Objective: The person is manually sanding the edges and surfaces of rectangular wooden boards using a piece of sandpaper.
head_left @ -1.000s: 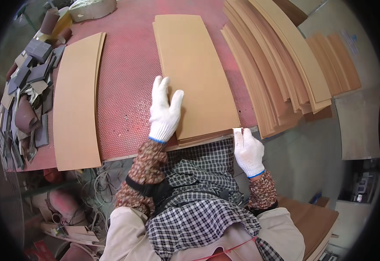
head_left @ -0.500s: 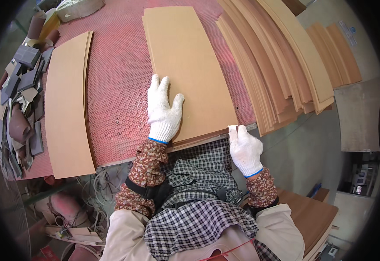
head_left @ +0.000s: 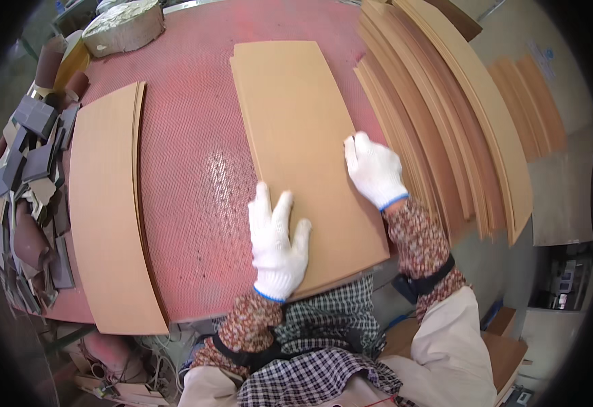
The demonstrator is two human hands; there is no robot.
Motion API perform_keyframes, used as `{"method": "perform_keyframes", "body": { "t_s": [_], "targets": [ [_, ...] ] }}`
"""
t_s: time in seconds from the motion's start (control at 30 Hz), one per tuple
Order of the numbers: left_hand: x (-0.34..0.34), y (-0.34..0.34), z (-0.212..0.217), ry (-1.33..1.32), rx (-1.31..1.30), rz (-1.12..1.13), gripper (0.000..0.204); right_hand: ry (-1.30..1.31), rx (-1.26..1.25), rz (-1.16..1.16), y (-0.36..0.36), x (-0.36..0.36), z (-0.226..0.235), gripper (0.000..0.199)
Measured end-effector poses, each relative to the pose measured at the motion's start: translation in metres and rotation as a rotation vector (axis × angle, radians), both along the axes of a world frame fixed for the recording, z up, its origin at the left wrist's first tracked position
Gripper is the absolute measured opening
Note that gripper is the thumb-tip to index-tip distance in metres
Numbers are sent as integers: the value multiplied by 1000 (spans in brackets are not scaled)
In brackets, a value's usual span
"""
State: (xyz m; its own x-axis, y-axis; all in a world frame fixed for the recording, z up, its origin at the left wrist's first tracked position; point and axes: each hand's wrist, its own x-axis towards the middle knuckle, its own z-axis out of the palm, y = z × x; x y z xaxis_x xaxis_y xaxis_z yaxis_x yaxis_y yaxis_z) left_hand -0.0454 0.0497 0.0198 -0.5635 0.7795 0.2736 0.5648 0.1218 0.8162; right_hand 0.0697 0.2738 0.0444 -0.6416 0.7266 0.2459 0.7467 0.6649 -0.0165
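Note:
A short stack of light brown wooden boards (head_left: 296, 129) lies lengthwise in front of me on a red mesh-patterned table top (head_left: 194, 176). My left hand (head_left: 278, 244), in a white knit glove, rests with fingers spread on the near left part of the top board. At that board's right edge is my right hand (head_left: 374, 168), gloved alike. Its fingers are pinched together, with a small dark bit showing at the tips; what it is I cannot make out.
Another thin board stack (head_left: 109, 210) lies at the left. Beyond it sits a heap of grey sanding blocks and brown abrasive scraps (head_left: 35, 163). Several tall rows of boards (head_left: 439, 122) stand on the right. A pale wrapped bundle (head_left: 125, 28) sits at the far left.
My right hand has gone from the near right corner forward along the board's right edge. My left hand stays spread on the board. The whole view has shifted, showing more of the table's far side.

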Motion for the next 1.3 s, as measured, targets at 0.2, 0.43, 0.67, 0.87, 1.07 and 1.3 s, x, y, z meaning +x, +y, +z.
{"method": "perform_keyframes", "body": {
  "t_s": [0.2, 0.43, 0.67, 0.87, 1.07, 1.3],
  "targets": [
    [12, -14, 6, 23, 19, -25, 64, 1, 18, -13, 108, -83, 9, 32],
    [40, -50, 20, 16, -10, -30, 66, -44, -168, -63, 151, -118, 26, 43],
    [53, -50, 26, -104, 41, -62, 58, -115, -226, -97, 184, -135, 46, 46],
    [49, -38, 25, -94, 2, -47, 54, -98, -183, -98, 190, -126, 49, 46],
    [35, -14, -1, -75, 64, 1, 55, -119, -133, -118, 150, -97, 20, 44],
    [0, 6, -3, -58, 73, 51, 55, -63, -72, -51, 38, -28, 14, 36]
  ]
}}
